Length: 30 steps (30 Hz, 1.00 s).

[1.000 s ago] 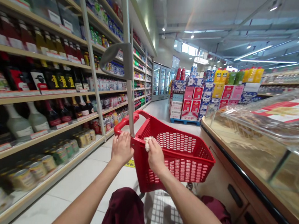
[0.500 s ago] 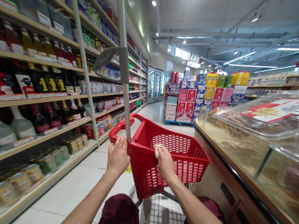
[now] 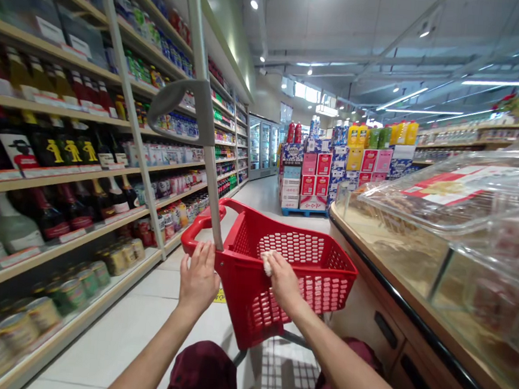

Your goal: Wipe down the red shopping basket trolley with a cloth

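Observation:
A red plastic shopping basket [image 3: 238, 289] with lattice walls stands on a wheeled frame before my knees. My right hand [image 3: 284, 285] pinches a crumpled white cloth [image 3: 266, 263] against the basket's upper rim. Near the basket's left end, my left hand [image 3: 199, 280] has its fingers stretched upward and its thumb apart. Its fingertips are at the red handle [image 3: 192, 235], beside the foot of a grey metal pole [image 3: 213, 197]; whether they press on it I cannot tell. A grey plastic grip [image 3: 205, 115] sticks out from the pole higher up.
Shelves [image 3: 108, 178] of bottles and cans line the left. A wooden display counter [image 3: 368, 299] with clear plastic food boxes [image 3: 457, 192] stands close on the right. Down the aisle, stacked drink cartons [image 3: 307, 183] rest on a blue pallet [image 3: 303, 212], with glass-door fridges [image 3: 262, 144] behind.
The view has turned slightly right, so the scene sits further left. My left hand has slipped a little lower, its thumb now spread. My right hand still holds the cloth at the rim.

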{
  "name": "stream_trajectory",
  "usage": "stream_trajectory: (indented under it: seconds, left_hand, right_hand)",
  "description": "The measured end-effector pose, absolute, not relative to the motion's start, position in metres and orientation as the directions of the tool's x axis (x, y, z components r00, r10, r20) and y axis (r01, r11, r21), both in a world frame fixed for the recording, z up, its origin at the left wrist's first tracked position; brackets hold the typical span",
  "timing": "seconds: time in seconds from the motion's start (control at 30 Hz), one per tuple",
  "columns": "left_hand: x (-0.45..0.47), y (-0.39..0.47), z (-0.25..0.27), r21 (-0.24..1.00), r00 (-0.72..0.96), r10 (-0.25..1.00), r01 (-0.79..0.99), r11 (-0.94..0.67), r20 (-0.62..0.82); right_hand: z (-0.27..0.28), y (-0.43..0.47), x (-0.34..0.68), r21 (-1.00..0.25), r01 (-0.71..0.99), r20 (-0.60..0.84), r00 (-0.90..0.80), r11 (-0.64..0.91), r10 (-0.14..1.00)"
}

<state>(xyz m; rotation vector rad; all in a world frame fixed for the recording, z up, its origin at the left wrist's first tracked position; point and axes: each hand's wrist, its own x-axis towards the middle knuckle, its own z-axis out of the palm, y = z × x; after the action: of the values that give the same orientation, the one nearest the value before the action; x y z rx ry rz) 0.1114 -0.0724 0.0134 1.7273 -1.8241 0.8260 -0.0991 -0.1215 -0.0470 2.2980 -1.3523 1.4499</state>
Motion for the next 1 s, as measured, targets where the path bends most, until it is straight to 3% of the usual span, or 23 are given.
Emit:
stream_trajectory:
  seconds: [0.1,0.23,0.3,0.37,0.43,0.53,0.73,0.8,0.93,1.0]
  left_hand:
    - [0.121,-0.073,0.025,-0.11,-0.112,-0.717,-0.993,0.049,0.688]
    - [0.145,-0.079,0.038,-0.091,-0.056,-0.721,-0.996,-0.01,0.691]
    - [0.154,-0.083,0.04,-0.097,-0.055,-0.728,-0.995,-0.015,0.683]
    - [0.159,-0.084,0.039,-0.108,-0.072,-0.744,-0.994,0.0,0.664]
    - [0.16,-0.083,0.038,-0.111,-0.075,-0.752,-0.994,0.002,0.655]
    - [0.157,-0.079,0.038,-0.101,-0.078,-0.751,-0.995,0.015,0.656]
    - [0.155,-0.076,0.037,-0.002,-0.022,-0.754,-1.0,0.028,0.656]
    - [0.154,-0.076,0.035,0.015,-0.01,-0.756,-1.0,0.026,0.654]
    - [0.152,-0.074,0.034,-0.011,-0.037,-0.751,-0.999,0.039,0.659]
    - [0.15,-0.073,0.034,-0.024,-0.049,-0.747,-0.999,0.045,0.663]
  right_hand:
    - [-0.024,-0.112,-0.051,-0.347,-0.597,0.797,0.22,-0.724,-0.563]
    - [0.047,-0.105,-0.024,-0.345,-0.508,0.863,0.16,-0.789,-0.48]
    - [0.099,-0.107,-0.017,-0.249,-0.51,0.921,0.138,-0.823,-0.364]
    - [0.15,-0.114,-0.006,-0.07,-0.521,0.95,0.225,-0.851,-0.217]
    - [0.181,-0.123,0.005,0.058,-0.539,0.923,0.35,-0.84,-0.16]
    - [0.171,-0.128,0.008,0.208,-0.556,0.847,0.515,-0.805,-0.137]
    - [0.07,-0.124,-0.022,0.369,-0.486,0.715,0.693,-0.792,-0.092]
    - [0.076,-0.124,-0.02,0.37,-0.475,0.724,0.686,-0.798,-0.073]
    - [0.145,-0.123,-0.003,0.232,-0.584,0.875,0.475,-0.778,-0.096]
    - [0.167,-0.125,0.0,0.219,-0.599,0.877,0.467,-0.77,-0.114]
